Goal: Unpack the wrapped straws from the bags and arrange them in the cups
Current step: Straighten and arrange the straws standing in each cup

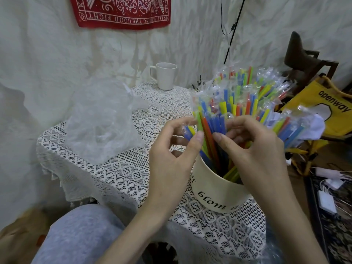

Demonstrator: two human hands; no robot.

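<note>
Empty bag [102, 119]: clear crumpled plastic, lying on the left part of the tabletop [122, 174], which is covered in white lace cloth.
Far cup [165, 76]: plain white mug with handle on its left, upright at the far edge of the tabletop, no straws visible in it.
Left hand [171, 155]: fingers curled, thumb and forefinger pinching the top of a blue wrapped straw at the left edge of the bundle.
Wrapped straws [245, 101]: large bundle, each in a clear crinkled sleeve; colours blue, yellow-green, orange-red. They stand in the near cup and fan outward, upward and to the right, with wrapper ends sticking up past the straw tips.
Near cup [215, 195]: cream, wide-mouthed, black lettering on its side, standing on the near right part of the tabletop, packed with straws.
Right hand [253, 147]: fingers curled into the middle of the bundle, gripping several straws just above the cup rim.
Yellow bag [327, 109]: printed "openway", far right, beyond the tabletop, behind the straw tips.
</note>
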